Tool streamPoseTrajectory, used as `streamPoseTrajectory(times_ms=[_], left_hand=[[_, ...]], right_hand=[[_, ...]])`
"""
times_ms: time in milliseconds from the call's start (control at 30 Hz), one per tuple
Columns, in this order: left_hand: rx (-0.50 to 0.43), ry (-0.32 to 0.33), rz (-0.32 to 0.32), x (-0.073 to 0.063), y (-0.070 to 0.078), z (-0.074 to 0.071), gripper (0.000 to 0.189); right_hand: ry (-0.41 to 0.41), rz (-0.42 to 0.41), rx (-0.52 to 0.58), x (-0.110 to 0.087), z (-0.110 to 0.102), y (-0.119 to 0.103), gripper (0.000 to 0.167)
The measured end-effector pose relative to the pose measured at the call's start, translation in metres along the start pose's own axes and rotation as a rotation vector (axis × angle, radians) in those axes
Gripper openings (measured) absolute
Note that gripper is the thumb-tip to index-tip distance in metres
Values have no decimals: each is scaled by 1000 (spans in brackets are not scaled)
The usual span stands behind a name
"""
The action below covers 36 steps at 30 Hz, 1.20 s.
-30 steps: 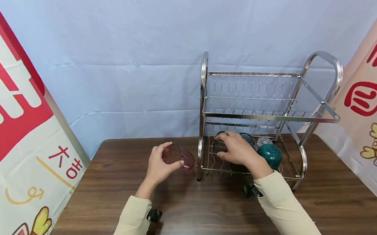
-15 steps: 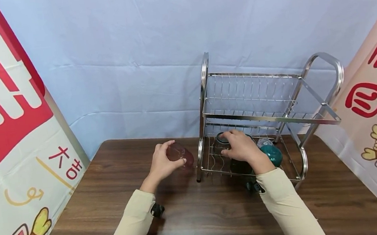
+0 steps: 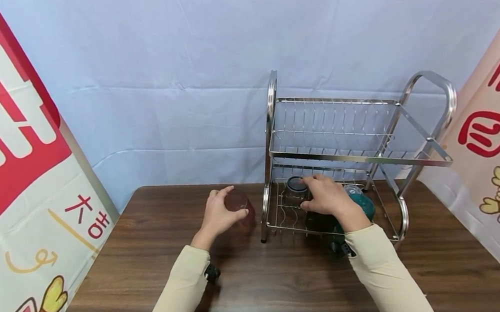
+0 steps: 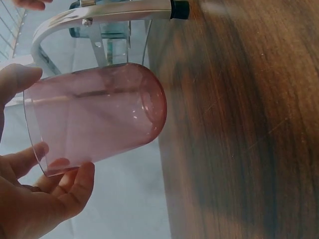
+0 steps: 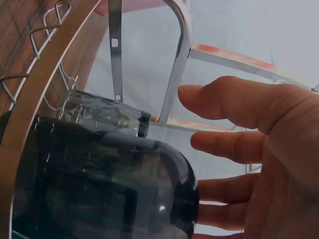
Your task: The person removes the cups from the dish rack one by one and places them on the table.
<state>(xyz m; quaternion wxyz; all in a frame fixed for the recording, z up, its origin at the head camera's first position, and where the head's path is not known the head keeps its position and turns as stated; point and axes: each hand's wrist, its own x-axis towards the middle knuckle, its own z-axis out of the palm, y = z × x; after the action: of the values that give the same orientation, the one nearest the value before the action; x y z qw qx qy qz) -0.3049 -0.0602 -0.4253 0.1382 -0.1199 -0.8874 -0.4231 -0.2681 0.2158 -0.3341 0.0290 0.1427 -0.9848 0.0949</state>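
Note:
In the left wrist view, my left hand (image 4: pixel 47 199) grips a see-through pink cup (image 4: pixel 94 117) near its rim, thumb on one side and fingers on the other. The cup is upright over the table, left of the rack. My right hand (image 3: pixel 328 196) reaches into the lower tier of the metal dish rack (image 3: pixel 328 154), thumb and fingers spread with nothing between them. Just left of its fingertips stands a clear glass (image 3: pixel 297 190) with a dark ring at its top. A dark tinted cup (image 5: pixel 109 184) sits close below the right fingers.
A teal cup (image 3: pixel 365 204) and another clear item (image 3: pixel 352 190) occupy the lower tier, partly behind the right hand. The rack's wire upper tier overhangs them. Brown wooden table (image 3: pixel 271 284) lies below, with a pale cloth (image 3: pixel 159 109) hanging behind.
My right hand has let go of the clear glass and drawn right, leaving it on the lower tier. My left hand has shifted slightly right, turning the pink cup more upright.

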Motion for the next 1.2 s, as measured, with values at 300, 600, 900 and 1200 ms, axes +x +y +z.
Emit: streamPoseTrajectory(times_ms=[300,600,900,1200], left_hand=[[49,-19,-11,7,-1,9,75],[40,-14,-44,12,-1,15,76],[69,-20,-59,17,-2,20,76],[84,-27,-57,19,-3,24,77]], right_hand=[[-40,25,-16,-2,-2,8,64],[-82,39,1,-4,0,11,61],[-123,27,40,-3,2,14,54],[-125,33,50,-4,6,17,43]])
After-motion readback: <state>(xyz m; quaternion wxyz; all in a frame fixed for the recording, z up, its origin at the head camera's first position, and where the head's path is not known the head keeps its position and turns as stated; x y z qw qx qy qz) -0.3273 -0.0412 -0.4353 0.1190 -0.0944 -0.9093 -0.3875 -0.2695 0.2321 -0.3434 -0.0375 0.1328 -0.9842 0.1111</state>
